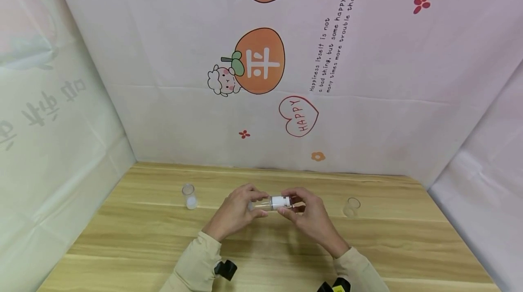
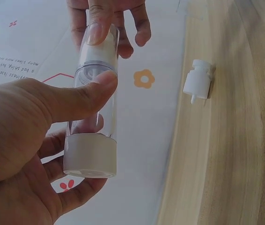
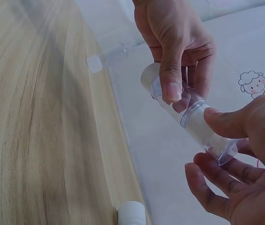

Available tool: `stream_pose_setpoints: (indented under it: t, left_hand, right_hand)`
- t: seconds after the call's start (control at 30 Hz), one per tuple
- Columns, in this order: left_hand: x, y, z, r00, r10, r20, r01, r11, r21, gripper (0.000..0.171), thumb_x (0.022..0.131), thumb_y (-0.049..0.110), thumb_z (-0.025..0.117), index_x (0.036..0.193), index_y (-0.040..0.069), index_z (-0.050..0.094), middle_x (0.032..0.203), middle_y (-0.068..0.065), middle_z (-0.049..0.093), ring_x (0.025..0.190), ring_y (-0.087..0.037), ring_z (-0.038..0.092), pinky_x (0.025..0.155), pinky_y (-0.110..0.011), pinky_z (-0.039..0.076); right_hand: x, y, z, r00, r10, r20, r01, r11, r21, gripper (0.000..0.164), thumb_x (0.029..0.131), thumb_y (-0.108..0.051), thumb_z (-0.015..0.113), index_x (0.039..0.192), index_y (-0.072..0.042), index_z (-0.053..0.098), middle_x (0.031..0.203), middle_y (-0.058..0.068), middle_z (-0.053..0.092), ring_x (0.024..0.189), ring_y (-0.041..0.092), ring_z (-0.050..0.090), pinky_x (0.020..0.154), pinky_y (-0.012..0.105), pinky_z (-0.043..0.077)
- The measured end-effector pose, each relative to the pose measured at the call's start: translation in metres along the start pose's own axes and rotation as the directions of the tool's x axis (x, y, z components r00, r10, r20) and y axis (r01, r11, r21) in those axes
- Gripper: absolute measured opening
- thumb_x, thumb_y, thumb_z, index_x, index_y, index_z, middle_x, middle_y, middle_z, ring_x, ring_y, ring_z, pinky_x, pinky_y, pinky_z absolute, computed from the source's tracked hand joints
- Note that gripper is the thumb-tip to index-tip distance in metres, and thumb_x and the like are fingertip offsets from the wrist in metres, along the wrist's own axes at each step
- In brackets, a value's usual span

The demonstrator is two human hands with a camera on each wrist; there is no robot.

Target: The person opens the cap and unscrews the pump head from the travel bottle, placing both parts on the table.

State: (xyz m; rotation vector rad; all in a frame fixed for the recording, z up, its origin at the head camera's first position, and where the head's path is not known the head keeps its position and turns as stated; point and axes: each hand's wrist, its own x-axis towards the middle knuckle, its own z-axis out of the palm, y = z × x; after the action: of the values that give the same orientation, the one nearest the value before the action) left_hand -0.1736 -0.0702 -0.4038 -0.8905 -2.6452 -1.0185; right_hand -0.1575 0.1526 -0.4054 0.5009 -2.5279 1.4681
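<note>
A slim clear bottle (image 1: pixel 265 205) lies nearly level between both hands in the head view. In the left wrist view its white base (image 2: pixel 90 157) and see-through body show. My left hand (image 1: pixel 238 210) grips the body, thumb along the side and fingers beneath. At the other end my right hand (image 1: pixel 307 214) pinches the white top part (image 1: pixel 280 201), which has a clear collar around it. That clear rim (image 3: pixel 228 153) flares out between the right fingers in the right wrist view. Part of the bottle is covered by the thumbs.
A white pump head (image 2: pixel 198 82) lies on the wooden table (image 1: pixel 135 237). At the left stands a clear container (image 1: pixel 189 196) with a white bottom; toward the right is a small clear cup-like piece (image 1: pixel 352 208). A printed white sheet (image 1: pixel 359 137) rises behind the table.
</note>
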Motion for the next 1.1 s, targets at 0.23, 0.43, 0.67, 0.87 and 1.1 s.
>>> stream_pose_setpoints:
  t: [0.23,0.43,0.67,0.87,1.1]
  left_hand:
    - [-0.0001,-0.0008,0.0002,1.000,0.013,-0.004,-0.013,1.000,-0.011,0.037,0.083,0.020,0.085,0.117,0.009,0.075,0.102,0.001,0.065,0.094,-0.021,0.063,0.078,-0.032,0.052]
    - [-0.0005,-0.0004,-0.0013,1.000,0.025,0.009,-0.025,1.000,-0.017,0.036,0.083,0.019,0.085,0.117,0.009,0.076,0.100,0.000,0.065,0.088,-0.022,0.062,0.074,-0.029,0.049]
    - [-0.0020,0.0008,-0.0031,0.999,0.007,0.051,-0.006,1.000,-0.030,0.039,0.084,0.021,0.084,0.119,0.006,0.075,0.099,0.002,0.064,0.084,-0.018,0.059,0.072,-0.027,0.048]
    - [-0.0020,0.0015,-0.0038,0.997,-0.006,0.081,0.010,0.999,-0.048,0.040,0.084,0.020,0.083,0.120,0.004,0.074,0.099,0.002,0.064,0.085,-0.022,0.060,0.071,-0.026,0.047]
    - [-0.0027,0.0014,-0.0037,0.995,-0.004,0.098,0.009,0.999,-0.051,0.041,0.085,0.020,0.083,0.121,0.004,0.074,0.099,0.002,0.063,0.084,-0.017,0.058,0.071,-0.025,0.047]
  right_hand:
    - [-0.0006,0.0014,-0.0027,0.998,-0.055,0.014,0.055,0.998,0.017,0.036,0.084,-0.001,0.082,0.116,-0.011,0.071,0.107,0.003,0.069,0.094,0.025,0.067,0.074,0.033,0.059]
    - [-0.0013,0.0005,-0.0040,0.992,-0.124,0.017,0.124,0.992,-0.013,0.029,0.084,-0.003,0.082,0.112,-0.006,0.075,0.099,0.000,0.069,0.087,0.019,0.067,0.067,0.028,0.059]
    - [-0.0016,-0.0020,-0.0063,0.989,-0.136,0.056,0.138,0.990,-0.040,0.026,0.083,-0.004,0.083,0.108,-0.007,0.077,0.097,0.001,0.068,0.084,0.016,0.066,0.067,0.027,0.059]
    - [-0.0006,-0.0041,-0.0072,0.989,-0.116,0.092,0.122,0.991,-0.060,0.026,0.083,-0.002,0.082,0.108,-0.005,0.077,0.098,0.002,0.068,0.085,0.016,0.065,0.068,0.023,0.058]
    - [0.0003,-0.0051,-0.0093,0.987,-0.106,0.121,0.116,0.990,-0.081,0.027,0.082,-0.002,0.083,0.108,-0.005,0.077,0.096,0.000,0.068,0.083,0.014,0.066,0.066,0.024,0.058]
